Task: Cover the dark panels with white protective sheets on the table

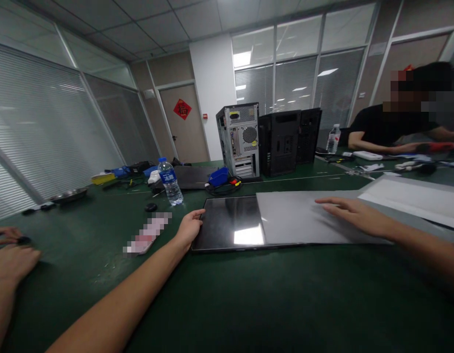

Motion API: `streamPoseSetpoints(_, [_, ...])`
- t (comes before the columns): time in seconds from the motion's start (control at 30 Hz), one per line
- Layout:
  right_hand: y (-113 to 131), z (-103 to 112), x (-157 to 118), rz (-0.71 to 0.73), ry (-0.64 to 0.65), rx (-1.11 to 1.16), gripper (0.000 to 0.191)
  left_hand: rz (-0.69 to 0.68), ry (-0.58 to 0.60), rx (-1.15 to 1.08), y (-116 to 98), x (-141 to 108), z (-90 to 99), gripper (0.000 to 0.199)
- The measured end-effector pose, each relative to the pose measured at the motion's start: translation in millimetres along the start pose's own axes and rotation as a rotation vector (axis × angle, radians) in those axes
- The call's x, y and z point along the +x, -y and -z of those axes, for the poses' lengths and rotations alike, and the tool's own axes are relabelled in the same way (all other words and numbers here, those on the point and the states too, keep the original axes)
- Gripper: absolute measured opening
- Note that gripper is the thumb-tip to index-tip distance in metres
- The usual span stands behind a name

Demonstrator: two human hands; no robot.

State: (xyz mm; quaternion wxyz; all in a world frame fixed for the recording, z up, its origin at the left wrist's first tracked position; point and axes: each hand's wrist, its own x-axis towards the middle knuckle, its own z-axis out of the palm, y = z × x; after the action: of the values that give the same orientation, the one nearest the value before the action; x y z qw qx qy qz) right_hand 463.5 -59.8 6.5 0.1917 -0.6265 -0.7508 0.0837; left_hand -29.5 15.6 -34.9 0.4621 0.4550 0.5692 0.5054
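Note:
My left hand [192, 225] grips the left edge of a glossy black screen panel [230, 220], its fingers at the upper left of the frame. The panel lies flat on the green table, with a bright light reflected in it. A pale grey sheet [289, 215] covers the panel's right part and stretches to the right. Over this sheet is my right hand [344, 212], fingers stretched out and holding nothing. Whether its palm touches the sheet I cannot tell.
Behind the panel stand an open computer case [239, 142] and black panels [281, 142]. A water bottle [170, 181] and a phone [149, 233] are at left. Another person's hands [13, 260] show at far left. A co-worker [377, 127] sits at right near white foam [418, 198].

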Motion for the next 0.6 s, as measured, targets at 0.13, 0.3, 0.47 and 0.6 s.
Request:
streamPoseSetpoints(0.13, [-21.0,-11.9,0.4,-0.114,0.023,-0.264,0.07,-0.001,0.005,0.01,0.1,0.9,-0.2,0.053])
streamPoseSetpoints(0.3, [-11.9,-8.8,1.1,0.006,-0.021,-0.063,0.063,-0.012,0.009,0.044,-0.9,-1.0,-0.8,0.053])
streamPoseSetpoints(0.47, [-4.7,-4.3,0.1,0.093,-0.117,-0.233,0.058,-0.015,-0.001,0.098,-4.0,-4.3,-1.7,0.051])
streamPoseSetpoints(0.6, [-8.3,-10.8,-2.3,0.019,-0.024,-0.297,0.063,-0.014,-0.02,0.11,-5.0,-4.1,-1.9,0.049])
